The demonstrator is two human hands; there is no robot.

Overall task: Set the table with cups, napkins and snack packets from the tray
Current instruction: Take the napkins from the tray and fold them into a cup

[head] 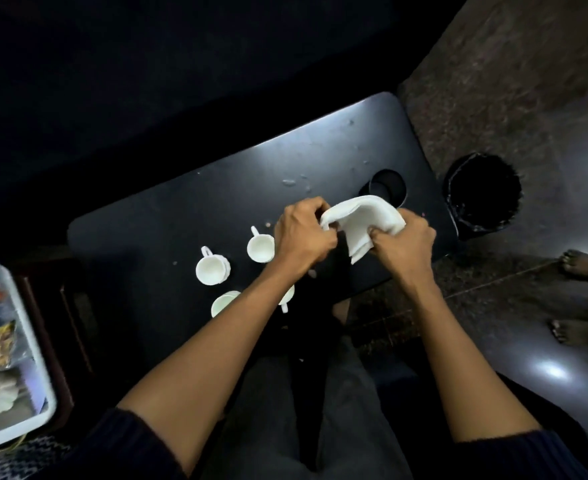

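A stack of white napkins [361, 220] is held above the dark table [188, 216] between both hands. My left hand [303, 233] pinches its left edge, and my right hand [403, 244] grips its right side. Several white cups stand on the table: one [260, 247] just left of my left hand, a stacked pair [212, 268] further left, one [224, 303] near the front edge, and one [287, 297] partly hidden under my left forearm. At the far left a white tray [39, 386] holds colourful snack packets [1, 341].
A round cup-holder recess [387, 188] lies in the table behind the napkins. A black bin [481, 195] stands on the floor to the right of the table. Another person's bare feet [583, 265] are at the right edge. Crumbs dot the tabletop.
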